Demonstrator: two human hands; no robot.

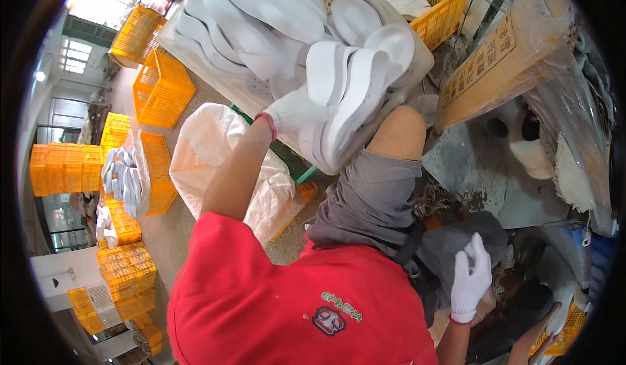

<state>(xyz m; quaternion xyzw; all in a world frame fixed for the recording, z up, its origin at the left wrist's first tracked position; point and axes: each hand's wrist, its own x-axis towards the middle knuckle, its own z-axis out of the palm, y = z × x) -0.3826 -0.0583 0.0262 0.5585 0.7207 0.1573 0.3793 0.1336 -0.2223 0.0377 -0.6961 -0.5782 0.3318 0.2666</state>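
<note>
A pile of white foam shoe soles fills a pale, shallow tub in front of me. My left hand, in a white knitted glove, reaches over the tub's near side. It is closed against the edge of a white shoe sole standing among others at the near right; its fingertips blend into the white foam. Low on the right, beside my grey-clad leg, my right hand is raised in a matching glove. Its fingers are loosely bent and apart, with nothing visible between them.
An open white woven sack stands left of the tub. Yellow plastic crates line the left side, some with soles. Another yellow crate sits behind the tub. A plastic-wrapped carton leans at right. Someone's arm shows lower right.
</note>
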